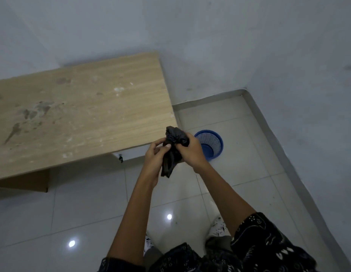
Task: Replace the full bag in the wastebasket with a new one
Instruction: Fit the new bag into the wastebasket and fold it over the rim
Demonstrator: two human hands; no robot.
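A crumpled black plastic bag [171, 152] hangs between my two hands in front of me. My left hand [154, 161] pinches its lower left side with curled fingers. My right hand [192, 152] grips the bunched upper part. Behind my right hand, a blue mesh wastebasket [212, 143] stands on the tiled floor with no bag inside it.
A stained wooden desk [82, 114] fills the left, its corner close to my hands. Grey walls meet in a corner at the far right [246, 91]. Light floor tiles [92, 213] spread below, with my patterned sleeves and shoes at the bottom.
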